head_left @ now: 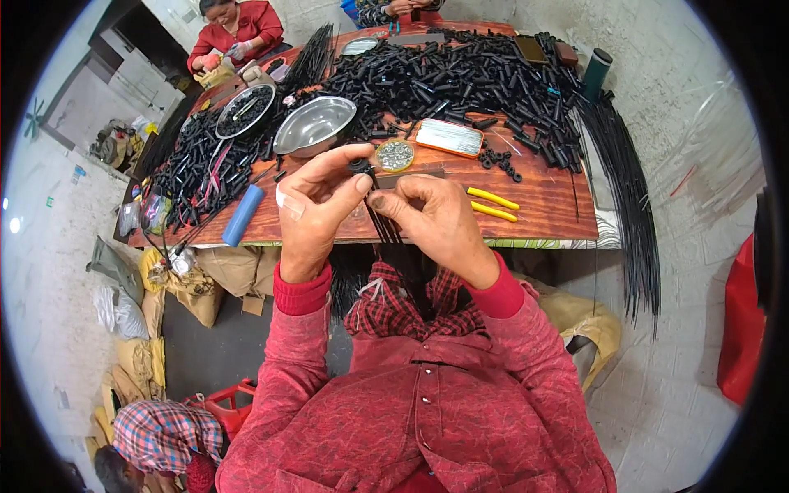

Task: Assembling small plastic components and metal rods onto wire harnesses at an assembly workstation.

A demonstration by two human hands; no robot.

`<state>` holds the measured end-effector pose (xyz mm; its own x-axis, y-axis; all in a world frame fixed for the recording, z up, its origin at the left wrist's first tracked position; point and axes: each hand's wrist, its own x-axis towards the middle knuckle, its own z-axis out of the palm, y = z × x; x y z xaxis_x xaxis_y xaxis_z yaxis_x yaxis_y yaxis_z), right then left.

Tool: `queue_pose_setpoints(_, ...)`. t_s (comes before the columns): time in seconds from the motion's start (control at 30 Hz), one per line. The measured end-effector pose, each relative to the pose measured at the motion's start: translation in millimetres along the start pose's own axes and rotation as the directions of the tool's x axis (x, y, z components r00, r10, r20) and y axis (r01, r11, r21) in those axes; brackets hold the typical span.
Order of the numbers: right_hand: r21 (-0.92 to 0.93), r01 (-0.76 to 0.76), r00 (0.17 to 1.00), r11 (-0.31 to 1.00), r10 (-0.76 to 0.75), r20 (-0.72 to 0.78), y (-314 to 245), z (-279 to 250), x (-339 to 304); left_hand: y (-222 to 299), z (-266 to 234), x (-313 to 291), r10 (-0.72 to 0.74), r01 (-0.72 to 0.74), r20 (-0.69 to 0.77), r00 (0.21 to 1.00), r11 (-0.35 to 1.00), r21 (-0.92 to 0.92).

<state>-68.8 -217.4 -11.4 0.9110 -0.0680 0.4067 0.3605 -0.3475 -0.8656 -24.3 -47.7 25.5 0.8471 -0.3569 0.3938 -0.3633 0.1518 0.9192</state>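
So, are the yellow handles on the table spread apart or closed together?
Spread apart: tabletop shows between the yellow handles. Their left ends disappear behind the right hand.

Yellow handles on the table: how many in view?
2: the far handle and the near handle, both to the right of the right hand; more may be hidden under the black parts.

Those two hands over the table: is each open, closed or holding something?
Left hand: closed, holding a small black round part.
Right hand: closed, pinching thin black strands.
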Motion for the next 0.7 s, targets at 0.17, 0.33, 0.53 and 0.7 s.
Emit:
queue_pose_setpoints(0.17,0.249,-0.210,0.965,0.945,0.159,0.208,15,2,8,1,-1,1,-0.001,0.002,0.017,1.000,0.999,-0.033)
queue_pose_setpoints(0.33,0.233,-0.218,0.968,0.948,0.180,0.175,18,1,9,8,4,6,-0.015,0.020,0.092,0.996,0.998,-0.061)
queue_pose_setpoints(0.53,0.371,-0.297,0.949,0.880,0.231,0.213,14,4,9,6,-8,10,-0.023,0.052,0.201,0.979,0.989,-0.139)
queue_pose_setpoints(0.7,0.391,-0.266,0.963,0.881,0.226,0.146,8,12,9,-8,-15,17,-0.050,0.122,0.251,0.967,0.952,-0.281)
